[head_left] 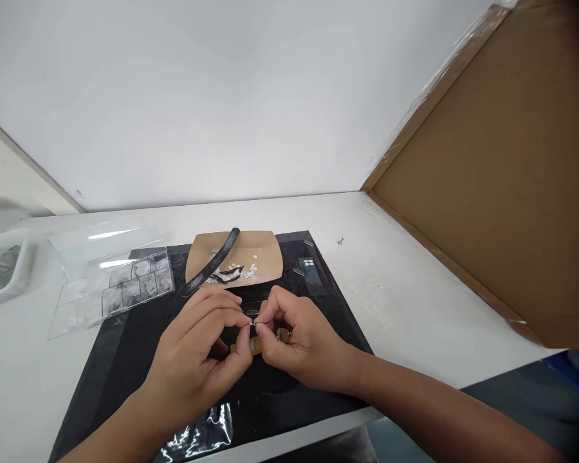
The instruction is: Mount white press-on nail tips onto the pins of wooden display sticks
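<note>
My left hand [207,350] and my right hand [296,331] meet over the black mat [110,379], thumb and forefinger of each pinched together. Between the fingertips is a tiny whitish piece [252,324], too small to name. A yellowish strip [255,346] shows below and behind the fingers, partly covered by them. Just beyond my hands lies a brown cardboard tray [265,241] with small white bits [248,271] and dark curled scraps in it. A black curved nail file [215,262] rests slantwise across its left side.
At left stand an open transparent compartment box [137,283] with filled sections and a white tub [9,270]. A small card with white dots [309,263] lies on the mat. Transparent strips [374,292] and a small metal bit [340,240] lie at right, beside a large cardboard panel [502,180].
</note>
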{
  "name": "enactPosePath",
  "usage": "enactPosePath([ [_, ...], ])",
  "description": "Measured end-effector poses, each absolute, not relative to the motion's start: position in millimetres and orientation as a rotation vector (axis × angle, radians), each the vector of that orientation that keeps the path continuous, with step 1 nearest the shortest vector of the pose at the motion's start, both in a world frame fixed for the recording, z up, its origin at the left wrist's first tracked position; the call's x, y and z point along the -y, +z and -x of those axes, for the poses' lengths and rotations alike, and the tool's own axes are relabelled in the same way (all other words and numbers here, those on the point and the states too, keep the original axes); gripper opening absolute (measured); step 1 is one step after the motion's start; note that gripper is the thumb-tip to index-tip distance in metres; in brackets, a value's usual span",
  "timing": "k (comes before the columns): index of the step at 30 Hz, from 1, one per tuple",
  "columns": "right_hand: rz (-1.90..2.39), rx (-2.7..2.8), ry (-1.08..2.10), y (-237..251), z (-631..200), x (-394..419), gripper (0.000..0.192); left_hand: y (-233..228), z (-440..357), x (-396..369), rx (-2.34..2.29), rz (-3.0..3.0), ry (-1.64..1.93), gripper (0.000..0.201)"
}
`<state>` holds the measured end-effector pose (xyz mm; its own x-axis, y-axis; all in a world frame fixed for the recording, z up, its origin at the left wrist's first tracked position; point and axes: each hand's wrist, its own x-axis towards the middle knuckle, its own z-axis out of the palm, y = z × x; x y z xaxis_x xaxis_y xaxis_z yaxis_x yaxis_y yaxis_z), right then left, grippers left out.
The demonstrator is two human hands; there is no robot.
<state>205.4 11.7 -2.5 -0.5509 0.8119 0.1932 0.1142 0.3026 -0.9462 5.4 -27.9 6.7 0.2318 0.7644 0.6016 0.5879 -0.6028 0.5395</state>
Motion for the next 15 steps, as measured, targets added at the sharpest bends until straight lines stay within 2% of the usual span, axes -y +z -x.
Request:
enactPosePath([
  [15, 0.834, 1.800, 1.382, -7.9, -206.3, -13.3, 0.015, 6.7, -4.5, 28.6, -1.290, -2.231, 1.328, 0.012],
])
